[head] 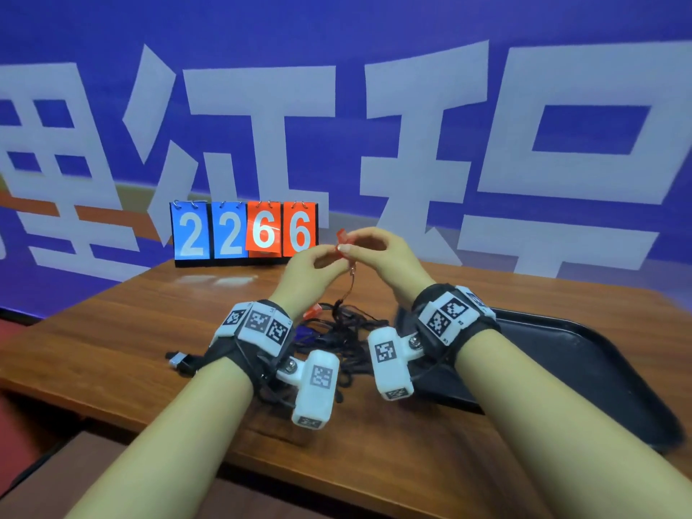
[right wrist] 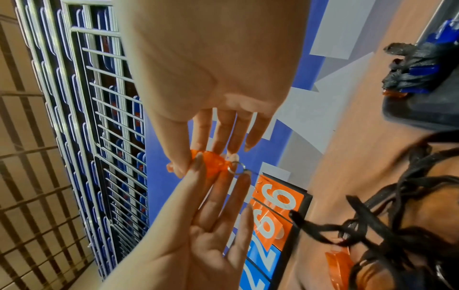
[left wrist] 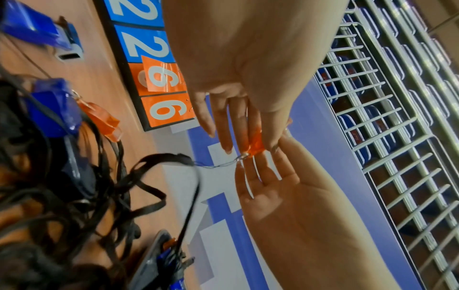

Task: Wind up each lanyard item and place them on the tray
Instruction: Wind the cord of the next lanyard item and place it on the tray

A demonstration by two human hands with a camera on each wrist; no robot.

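Both hands, left hand (head: 310, 273) & right hand (head: 382, 256), pinch orange tag (right wrist: 211, 163) at frame centre, cord (head: 350, 290) hanging to table pile; keep cord taut w/ even loops before tray (head: 584, 354), lower right.

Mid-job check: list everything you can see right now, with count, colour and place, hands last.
orange tag: one, translucent orange, held up over the table between both hands, a metal ring and black cord hanging from it.
lanyard pile: one tangle, count unclear, black cords with blue and orange tags, on the table between the wrists.
tray: one, black, on the table at the right; the right wrist view shows one wound bundle on it.
table: one, brown wood.
number flip cards: four, two blue 2s and two orange 6s, at the table's far edge.
wall banner: one, blue with white characters, behind the table.
left hand: pinches the orange tag.
right hand: pinches the orange tag.
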